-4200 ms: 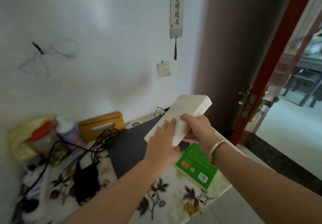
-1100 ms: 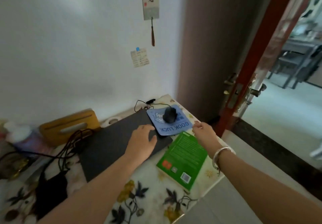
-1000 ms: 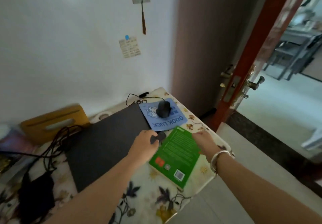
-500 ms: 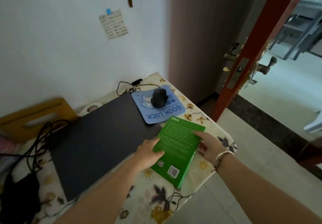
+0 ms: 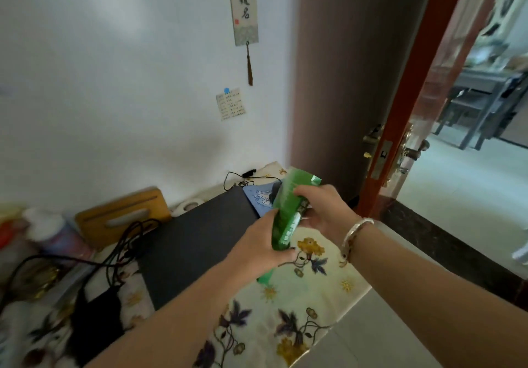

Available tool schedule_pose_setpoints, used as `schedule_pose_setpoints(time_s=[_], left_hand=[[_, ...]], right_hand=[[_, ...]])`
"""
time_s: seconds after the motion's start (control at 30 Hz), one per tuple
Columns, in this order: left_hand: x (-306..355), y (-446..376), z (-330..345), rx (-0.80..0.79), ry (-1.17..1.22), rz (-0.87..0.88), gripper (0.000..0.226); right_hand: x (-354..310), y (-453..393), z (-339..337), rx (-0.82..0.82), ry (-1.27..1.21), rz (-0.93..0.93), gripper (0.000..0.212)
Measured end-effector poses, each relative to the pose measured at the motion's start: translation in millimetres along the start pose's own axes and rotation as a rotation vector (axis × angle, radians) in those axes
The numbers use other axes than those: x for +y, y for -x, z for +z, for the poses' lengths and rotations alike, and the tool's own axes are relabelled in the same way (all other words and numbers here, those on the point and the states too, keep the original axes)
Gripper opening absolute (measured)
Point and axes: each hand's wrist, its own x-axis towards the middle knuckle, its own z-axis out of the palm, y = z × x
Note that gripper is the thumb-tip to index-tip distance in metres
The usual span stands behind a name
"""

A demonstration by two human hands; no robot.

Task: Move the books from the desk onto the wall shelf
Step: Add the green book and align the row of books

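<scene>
White wall (image 5: 114, 67) behind desk; hanging scroll (image 5: 243, 4) with tassel fixed high on it; small paper note (image 5: 231, 104) pinned below; brown door (image 5: 343, 76) stood open at right, red-brown frame (image 5: 414, 81) beside it; pale tiled floor (image 5: 463, 204) beyond; dark table and chairs (image 5: 485, 104) seen further room; daylight soft.

Book (image 5: 288, 210) between both hands above desk (image 5: 314, 296), laptop (image 5: 194, 241) left.
</scene>
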Motion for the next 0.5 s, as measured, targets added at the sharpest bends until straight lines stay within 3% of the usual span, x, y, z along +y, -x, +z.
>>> schedule_pose_setpoints(time_s=[0.17,0.3,0.5], left_hand=[[26.4,74.0,-55.7,0.474,-0.263,0.155,0.053],[44.3,139.1,-117.9,0.792,-0.311,0.303,0.044],[107.5,229.8,-217.3,1.11,-0.04,0.522,0.018]], right_hand=[[-45.6,98.7,61.3,-0.139,-0.031,-0.227,0.041],[-75.7,191.4,106.5,-0.283,-0.057,-0.436,0.041],[-123.3,298.7,163.4,-0.554,0.04,-0.712,0.021]])
